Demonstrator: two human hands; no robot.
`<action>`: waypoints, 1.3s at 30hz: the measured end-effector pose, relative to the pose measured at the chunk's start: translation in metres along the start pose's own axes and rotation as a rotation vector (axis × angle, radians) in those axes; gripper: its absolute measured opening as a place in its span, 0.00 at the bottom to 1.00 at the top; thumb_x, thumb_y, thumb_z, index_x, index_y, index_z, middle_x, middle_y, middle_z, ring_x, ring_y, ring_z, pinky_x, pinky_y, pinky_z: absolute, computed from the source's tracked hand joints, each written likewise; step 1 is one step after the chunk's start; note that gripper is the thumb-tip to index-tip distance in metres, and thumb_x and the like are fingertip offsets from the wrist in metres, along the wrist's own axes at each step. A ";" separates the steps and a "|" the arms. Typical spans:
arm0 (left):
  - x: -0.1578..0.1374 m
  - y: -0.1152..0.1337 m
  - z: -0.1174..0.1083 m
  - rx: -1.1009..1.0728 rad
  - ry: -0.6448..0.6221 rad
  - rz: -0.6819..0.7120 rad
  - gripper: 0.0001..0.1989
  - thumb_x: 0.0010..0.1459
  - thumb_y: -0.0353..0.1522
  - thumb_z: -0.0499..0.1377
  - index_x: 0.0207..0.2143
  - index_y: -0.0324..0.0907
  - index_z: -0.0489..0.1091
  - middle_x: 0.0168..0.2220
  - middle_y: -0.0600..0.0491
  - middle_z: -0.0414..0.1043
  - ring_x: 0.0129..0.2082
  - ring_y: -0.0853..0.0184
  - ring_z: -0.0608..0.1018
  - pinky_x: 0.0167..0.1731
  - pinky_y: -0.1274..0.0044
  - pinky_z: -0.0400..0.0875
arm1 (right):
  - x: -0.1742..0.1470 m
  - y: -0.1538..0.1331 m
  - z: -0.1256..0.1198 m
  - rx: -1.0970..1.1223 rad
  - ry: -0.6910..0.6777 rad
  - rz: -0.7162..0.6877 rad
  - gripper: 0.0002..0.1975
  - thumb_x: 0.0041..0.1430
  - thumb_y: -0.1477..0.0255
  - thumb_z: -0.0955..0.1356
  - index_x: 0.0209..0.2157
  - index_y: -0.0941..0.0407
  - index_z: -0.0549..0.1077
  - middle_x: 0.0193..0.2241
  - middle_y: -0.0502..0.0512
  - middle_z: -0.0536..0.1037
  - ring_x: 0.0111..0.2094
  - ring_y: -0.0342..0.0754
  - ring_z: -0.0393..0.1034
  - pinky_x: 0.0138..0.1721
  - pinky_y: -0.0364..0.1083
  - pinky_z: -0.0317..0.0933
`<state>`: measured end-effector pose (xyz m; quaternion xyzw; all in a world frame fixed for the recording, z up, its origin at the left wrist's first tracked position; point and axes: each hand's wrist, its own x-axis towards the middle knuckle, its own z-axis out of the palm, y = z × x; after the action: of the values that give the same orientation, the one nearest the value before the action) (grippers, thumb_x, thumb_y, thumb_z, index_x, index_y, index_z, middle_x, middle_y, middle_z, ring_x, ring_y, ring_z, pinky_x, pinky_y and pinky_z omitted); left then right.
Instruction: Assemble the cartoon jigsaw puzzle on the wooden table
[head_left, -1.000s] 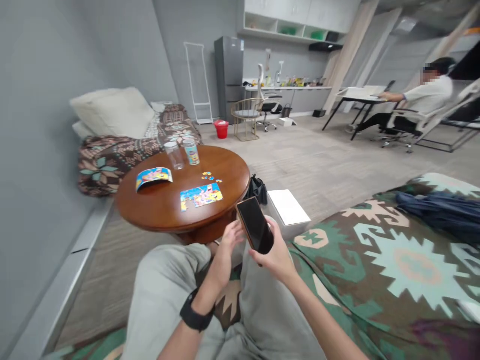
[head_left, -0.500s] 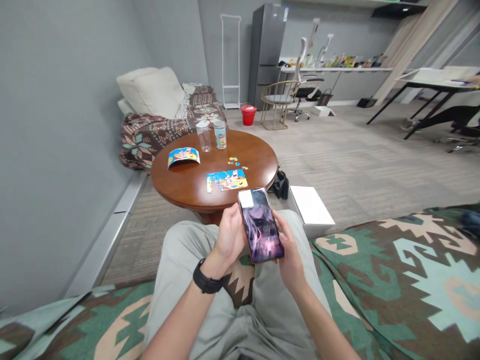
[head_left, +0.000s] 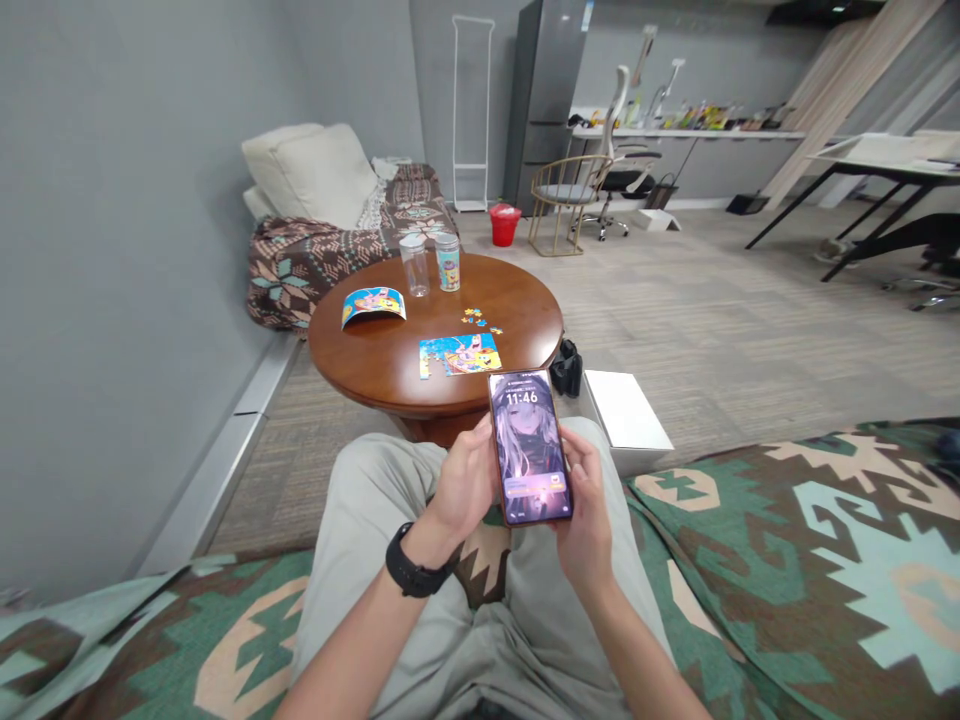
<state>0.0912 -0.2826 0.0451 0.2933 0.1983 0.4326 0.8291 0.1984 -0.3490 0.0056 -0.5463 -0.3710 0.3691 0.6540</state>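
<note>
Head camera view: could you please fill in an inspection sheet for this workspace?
Surface: round wooden table beyond the knees; patterned cover under the person.
Job's things: phone, screen lit, reading 11:46.
Clutter: partly assembled puzzle, loose pieces, curled picture sheet, clear jar, printed jar; white box and black bag on the floor.
Grippers: left hand and right hand both hold the phone.
Cables: nothing seen.
Surroundings: cushions, fridge, red bucket, chairs, desk.
</note>
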 end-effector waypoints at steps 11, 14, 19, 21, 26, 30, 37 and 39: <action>0.001 -0.003 -0.001 0.007 0.092 0.055 0.22 0.53 0.42 0.59 0.45 0.38 0.72 0.46 0.46 0.78 0.54 0.49 0.75 0.54 0.63 0.68 | -0.002 0.002 0.002 0.052 -0.009 -0.003 0.24 0.64 0.54 0.61 0.56 0.52 0.66 0.57 0.61 0.72 0.60 0.59 0.66 0.58 0.59 0.64; -0.001 -0.002 -0.001 0.004 0.098 0.054 0.22 0.53 0.42 0.58 0.45 0.38 0.72 0.45 0.46 0.78 0.53 0.49 0.76 0.54 0.63 0.68 | -0.001 -0.003 0.001 -0.002 -0.045 0.001 0.27 0.64 0.52 0.60 0.57 0.52 0.66 0.56 0.60 0.73 0.57 0.59 0.69 0.52 0.57 0.69; -0.003 0.000 0.001 -0.013 0.101 0.050 0.22 0.54 0.42 0.58 0.47 0.38 0.71 0.44 0.46 0.79 0.51 0.49 0.77 0.53 0.62 0.69 | 0.002 -0.007 0.001 -0.053 -0.088 0.020 0.27 0.64 0.51 0.59 0.57 0.51 0.66 0.53 0.59 0.75 0.52 0.58 0.72 0.45 0.55 0.72; -0.003 0.002 0.001 -0.019 0.104 0.033 0.23 0.54 0.42 0.58 0.48 0.38 0.71 0.44 0.46 0.79 0.50 0.49 0.78 0.52 0.62 0.70 | 0.004 -0.006 0.000 -0.038 -0.100 0.031 0.26 0.63 0.51 0.59 0.55 0.51 0.67 0.53 0.58 0.75 0.51 0.58 0.73 0.43 0.54 0.73; -0.002 0.003 0.000 -0.021 0.123 0.012 0.24 0.54 0.42 0.57 0.49 0.38 0.71 0.44 0.47 0.79 0.50 0.49 0.78 0.52 0.63 0.70 | 0.006 -0.003 -0.001 -0.012 -0.139 0.089 0.25 0.61 0.49 0.60 0.52 0.49 0.67 0.50 0.58 0.76 0.44 0.56 0.75 0.36 0.52 0.73; -0.003 0.002 -0.003 0.005 0.126 0.049 0.22 0.54 0.41 0.57 0.48 0.38 0.72 0.44 0.47 0.79 0.50 0.50 0.78 0.52 0.63 0.70 | 0.006 -0.004 0.000 0.015 -0.134 0.103 0.24 0.59 0.50 0.62 0.50 0.50 0.67 0.49 0.58 0.76 0.44 0.56 0.75 0.35 0.52 0.73; -0.004 0.001 -0.001 0.029 0.130 0.066 0.18 0.54 0.41 0.58 0.42 0.39 0.71 0.40 0.48 0.79 0.49 0.51 0.78 0.51 0.63 0.72 | 0.006 -0.011 0.001 0.126 -0.119 0.134 0.17 0.58 0.55 0.66 0.43 0.51 0.65 0.48 0.57 0.77 0.38 0.54 0.76 0.26 0.48 0.69; -0.004 0.001 0.000 0.026 0.137 0.067 0.16 0.54 0.40 0.58 0.42 0.40 0.71 0.40 0.48 0.79 0.48 0.51 0.79 0.51 0.63 0.71 | 0.007 -0.011 0.001 0.105 -0.119 0.128 0.16 0.58 0.54 0.66 0.41 0.50 0.64 0.48 0.56 0.77 0.37 0.53 0.75 0.25 0.48 0.68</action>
<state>0.0883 -0.2858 0.0460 0.2804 0.2503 0.4763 0.7949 0.2020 -0.3438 0.0176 -0.5109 -0.3540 0.4607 0.6336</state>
